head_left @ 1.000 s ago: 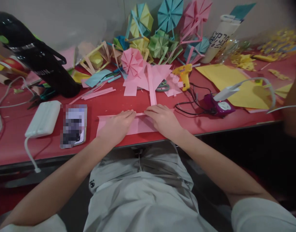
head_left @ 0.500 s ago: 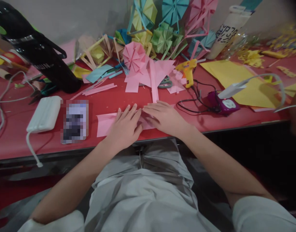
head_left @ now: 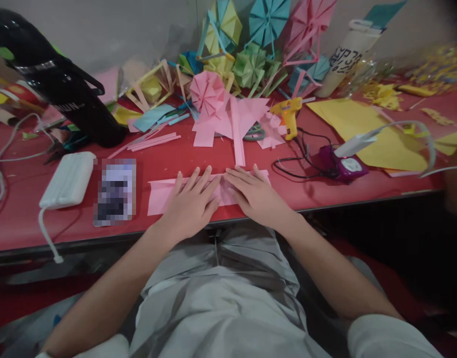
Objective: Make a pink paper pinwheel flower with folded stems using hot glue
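Observation:
A long folded pink paper sheet [head_left: 159,195] lies flat near the front edge of the red table [head_left: 20,223]. My left hand [head_left: 191,201] rests on its middle with the fingers stretched out flat. My right hand [head_left: 254,194] presses flat on the paper's right part, fingers spread and pointing left. The fingertips of both hands nearly meet at the paper's far edge. A narrow pink paper strip [head_left: 237,134] lies just beyond the hands.
A phone [head_left: 114,191] and a white power bank [head_left: 66,180] lie to the left. A black bottle [head_left: 53,84] stands at back left. Paper fans and wheels [head_left: 251,59] crowd the back. A yellow glue gun [head_left: 288,114], a purple device [head_left: 343,166] and yellow sheets [head_left: 366,129] are on the right.
Both hands went from curled, pinching along the paper's far fold to lying flat on it with fingers stretched. The head camera shifted slightly.

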Action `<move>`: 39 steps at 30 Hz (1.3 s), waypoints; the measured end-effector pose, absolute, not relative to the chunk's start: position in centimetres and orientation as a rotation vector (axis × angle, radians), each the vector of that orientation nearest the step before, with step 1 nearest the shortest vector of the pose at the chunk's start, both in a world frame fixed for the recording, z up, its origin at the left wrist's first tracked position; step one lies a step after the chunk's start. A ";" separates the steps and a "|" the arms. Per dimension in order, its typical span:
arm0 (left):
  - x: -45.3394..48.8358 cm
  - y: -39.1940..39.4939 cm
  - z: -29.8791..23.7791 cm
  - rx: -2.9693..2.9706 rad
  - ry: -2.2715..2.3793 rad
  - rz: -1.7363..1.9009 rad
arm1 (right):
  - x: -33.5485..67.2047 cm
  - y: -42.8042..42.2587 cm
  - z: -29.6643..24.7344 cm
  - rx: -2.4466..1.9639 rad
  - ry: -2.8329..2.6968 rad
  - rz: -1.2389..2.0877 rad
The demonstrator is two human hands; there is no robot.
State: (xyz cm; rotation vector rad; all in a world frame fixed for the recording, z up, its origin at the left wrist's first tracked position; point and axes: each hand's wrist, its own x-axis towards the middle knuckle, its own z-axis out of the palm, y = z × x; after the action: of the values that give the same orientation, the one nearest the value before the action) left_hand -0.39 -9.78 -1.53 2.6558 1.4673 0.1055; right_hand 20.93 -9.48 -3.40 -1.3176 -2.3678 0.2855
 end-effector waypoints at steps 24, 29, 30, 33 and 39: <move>-1.3 -9.7 -1.7 2.685 1.478 0.052 | 23.2 -8.9 -2.8 -1.287 -2.428 0.449; -1.2 -9.8 -1.9 2.717 1.473 0.093 | 21.1 -10.5 -2.5 -1.438 -2.418 0.210; -1.2 -9.8 -1.9 2.721 1.473 0.096 | 20.7 -10.8 -2.6 -1.457 -2.408 0.178; -1.4 -9.7 -2.0 2.722 1.461 0.094 | 20.4 -11.2 -2.9 -1.467 -2.373 0.181; -1.7 -9.4 -2.1 2.692 1.433 0.106 | 22.1 -10.9 -3.0 -1.440 -2.308 0.320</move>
State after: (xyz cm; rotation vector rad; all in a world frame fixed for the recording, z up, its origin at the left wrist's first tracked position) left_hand -1.69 -9.39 -2.09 2.6925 1.4332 0.1061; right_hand 22.07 -10.94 -2.97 -1.4397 -2.3079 0.3200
